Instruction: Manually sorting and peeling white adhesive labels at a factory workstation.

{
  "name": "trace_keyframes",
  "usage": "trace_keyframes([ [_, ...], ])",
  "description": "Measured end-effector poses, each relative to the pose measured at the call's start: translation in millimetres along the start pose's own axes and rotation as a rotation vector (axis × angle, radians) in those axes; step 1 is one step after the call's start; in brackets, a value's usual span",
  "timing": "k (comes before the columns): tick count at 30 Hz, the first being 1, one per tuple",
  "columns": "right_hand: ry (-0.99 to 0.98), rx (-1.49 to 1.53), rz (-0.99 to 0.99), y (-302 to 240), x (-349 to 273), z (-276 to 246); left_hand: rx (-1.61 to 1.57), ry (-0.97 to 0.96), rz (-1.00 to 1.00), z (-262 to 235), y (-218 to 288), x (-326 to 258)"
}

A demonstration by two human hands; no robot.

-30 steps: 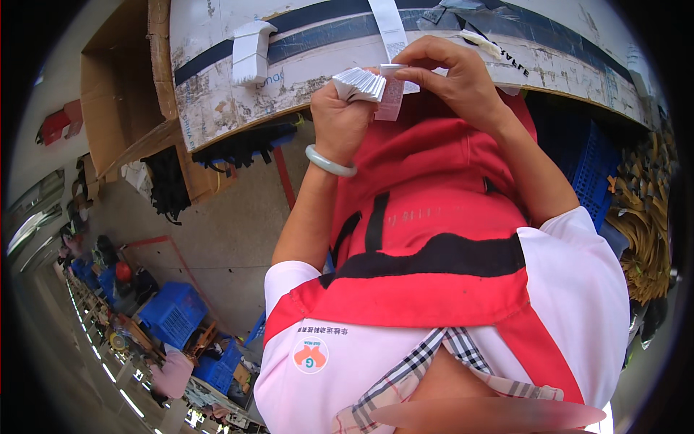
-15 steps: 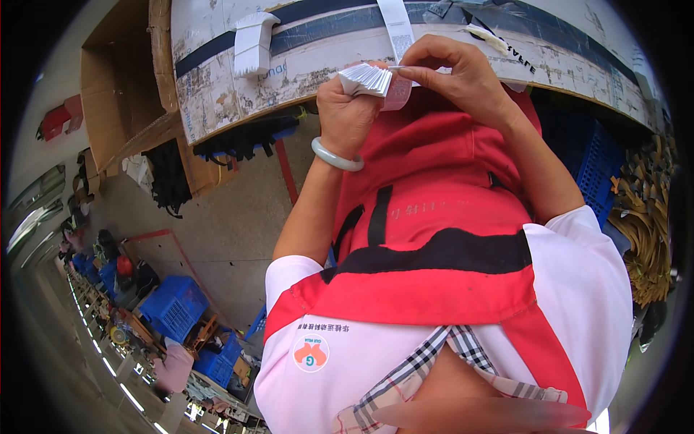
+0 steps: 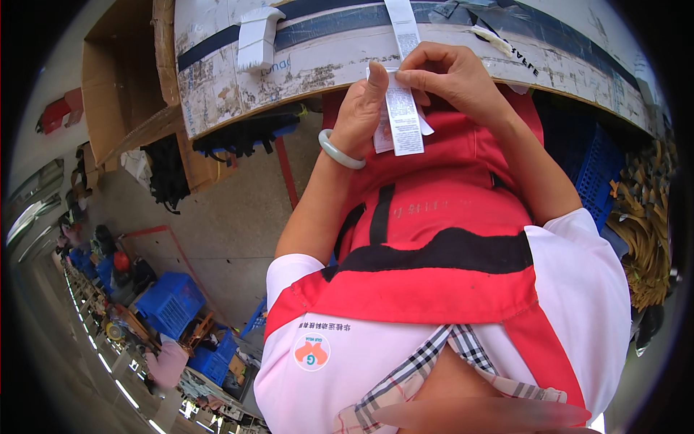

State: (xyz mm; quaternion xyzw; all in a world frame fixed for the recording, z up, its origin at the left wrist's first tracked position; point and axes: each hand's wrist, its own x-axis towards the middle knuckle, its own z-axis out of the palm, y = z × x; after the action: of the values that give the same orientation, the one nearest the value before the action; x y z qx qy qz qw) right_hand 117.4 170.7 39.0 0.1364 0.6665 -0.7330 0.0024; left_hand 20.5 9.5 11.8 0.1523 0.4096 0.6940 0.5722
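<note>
Between thumbs and fingers, white labels hang in front of the red apron; their printing is too small to make out, and how many lie layered there cannot be told. Most fingers of the left hand are hidden behind the labels, its thumb upright along their left edge, so the grip closes on them from both sides. The right hand has thumb and forefinger pinched together at the labels' top edge, the other fingers curled and partly out of sight. Just beyond, a long white strip lies on the worn table and runs out of view at the top (the right hand covers whether it joins the labels). Farther left on the table sits a white paper stack. Near the left wrist is a pale bangle. Outward, a cardboard box, cut off at the top, is left of the table, and a blue crate is half shadowed near its right end
</note>
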Motion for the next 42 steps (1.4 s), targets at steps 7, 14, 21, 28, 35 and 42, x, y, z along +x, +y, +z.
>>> trace_keyframes([
  [7, -0.031, 0.146, 0.075, 14, 2, 0, 0.041, 0.016, -0.065, -15, -8, -1],
  [14, 0.413, -0.834, -0.387, 10, 45, -37, -0.084, 0.062, 0.003, -11, -2, 4],
  [21, 0.373, -0.814, -0.435, 34, 52, -41, 0.283, 0.366, 0.159, -10, 6, 6],
  [28, 0.132, -0.358, -0.371, 3, 17, -15, 0.605, 0.326, 0.529, -9, 13, 7],
  [35, 0.11, -0.328, -0.245, 2, 4, -14, 0.482, 0.335, 0.434, -4, 5, 4],
  [42, 0.084, -0.2, -0.137, 0, 3, -11, 0.461, 0.323, 0.452, -6, 2, 4],
])
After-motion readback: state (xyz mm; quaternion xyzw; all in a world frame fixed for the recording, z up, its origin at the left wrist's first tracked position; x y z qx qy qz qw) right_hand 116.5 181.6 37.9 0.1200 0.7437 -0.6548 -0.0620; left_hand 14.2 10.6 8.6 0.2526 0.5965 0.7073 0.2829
